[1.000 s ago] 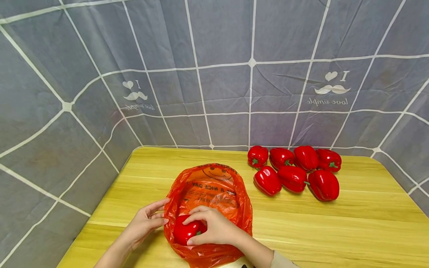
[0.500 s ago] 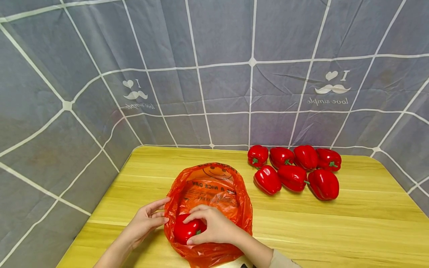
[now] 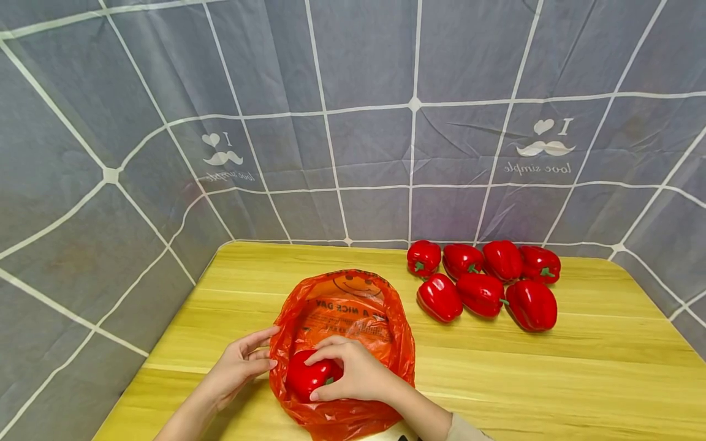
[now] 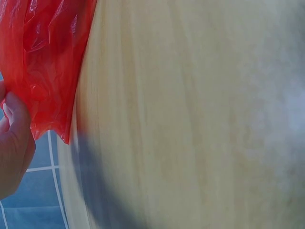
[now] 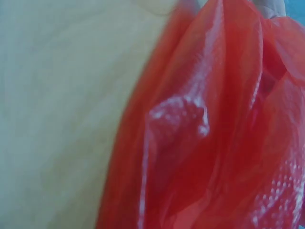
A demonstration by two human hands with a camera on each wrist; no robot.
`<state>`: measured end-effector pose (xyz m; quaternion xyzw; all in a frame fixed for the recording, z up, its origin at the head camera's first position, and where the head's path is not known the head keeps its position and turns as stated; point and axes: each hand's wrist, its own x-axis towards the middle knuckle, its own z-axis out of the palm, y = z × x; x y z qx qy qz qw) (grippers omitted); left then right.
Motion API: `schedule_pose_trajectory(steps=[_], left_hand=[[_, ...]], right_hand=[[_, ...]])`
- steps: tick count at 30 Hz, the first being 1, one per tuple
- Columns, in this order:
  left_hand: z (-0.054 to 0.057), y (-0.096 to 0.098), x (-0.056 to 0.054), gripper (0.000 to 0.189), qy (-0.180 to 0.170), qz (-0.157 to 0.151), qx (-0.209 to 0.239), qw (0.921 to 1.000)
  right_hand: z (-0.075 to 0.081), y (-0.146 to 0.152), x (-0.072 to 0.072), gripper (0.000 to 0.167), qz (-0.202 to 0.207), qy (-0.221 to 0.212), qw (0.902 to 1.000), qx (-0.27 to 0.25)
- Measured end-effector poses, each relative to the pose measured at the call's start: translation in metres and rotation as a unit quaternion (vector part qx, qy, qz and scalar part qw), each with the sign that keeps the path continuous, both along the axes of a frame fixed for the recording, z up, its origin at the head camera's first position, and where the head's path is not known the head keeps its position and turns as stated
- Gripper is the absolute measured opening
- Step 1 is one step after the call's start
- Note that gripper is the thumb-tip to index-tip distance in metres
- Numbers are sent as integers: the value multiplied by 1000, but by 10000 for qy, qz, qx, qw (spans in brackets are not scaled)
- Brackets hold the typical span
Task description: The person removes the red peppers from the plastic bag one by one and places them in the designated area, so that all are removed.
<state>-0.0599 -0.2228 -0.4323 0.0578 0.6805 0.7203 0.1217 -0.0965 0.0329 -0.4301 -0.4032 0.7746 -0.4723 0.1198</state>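
Note:
A red plastic bag (image 3: 405, 343) stands mouth-up on the table, its rim turned outward and dark print showing on the inner wall. My right hand (image 3: 355, 370) reaches into it and grips a glossy red bell pepper (image 3: 306, 376) from above, thumb at the near side by the green stem. At the bag's left side, my left hand (image 3: 239, 364) holds the rim between fingers and thumb. In the left wrist view, that hand (image 4: 14, 143) is at the bag's edge. Red film (image 5: 190, 143) covers much of the right wrist view, hiding the right hand.
Several more red bell peppers (image 3: 482, 294) lie grouped at the back right of the wood-grain table (image 3: 607, 367). Grey curtain cloth (image 3: 364, 147) with white lines hangs behind the table and along both sides.
The bell pepper in my right hand has shifted very slightly up and right inside the bag. The left hand and bag hold their places.

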Motion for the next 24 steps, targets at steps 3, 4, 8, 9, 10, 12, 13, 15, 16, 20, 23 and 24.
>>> schedule_pose_trajectory(steps=[3, 4, 8, 9, 10, 12, 13, 15, 16, 20, 23, 24], left_hand=[[-1, 0, 0, 68, -31, 41, -29, 10000], [-1, 0, 1, 68, -51, 52, -32, 10000], [-4, 0, 2, 68, -116, 54, -15, 9999], [-5, 0, 3, 68, -126, 48, -6, 9999], [-5, 0, 3, 68, -126, 50, -1, 9999], [-6, 0, 3, 67, -112, 54, 12, 9999], [-6, -1, 3, 67, -101, 50, 17, 9999], [-6, -1, 2, 67, -71, 48, 27, 10000], [-6, -1, 2, 67, -51, 40, 37, 10000], [-5, -1, 1, 67, -2, 4, 51, 10000], [-4, -1, 0, 67, 12, 6, 40, 10000], [-4, -1, 0, 67, 11, 10, 28, 10000]], right_hand=[[0, 2, 0, 38, -72, 20, 10000, -2], [0, 3, 0, 38, -100, 26, 9999, 1], [0, 6, 0, 37, -213, 14, 9998, 4], [0, 6, 0, 37, -234, -2, 9997, 4], [0, 7, 1, 37, -255, -27, 9997, 12], [1, 9, 1, 37, -328, -68, 9994, 52], [2, 10, 1, 37, -366, -82, 9993, 77], [4, 12, 1, 37, -421, -161, 9989, 87], [6, 13, 1, 37, -452, -207, 9987, 90], [10, 18, -2, 37, -563, -228, 9982, 6], [12, 22, -6, 38, -638, -176, 9978, -67], [13, 24, -6, 38, -657, -177, 9976, -91]])
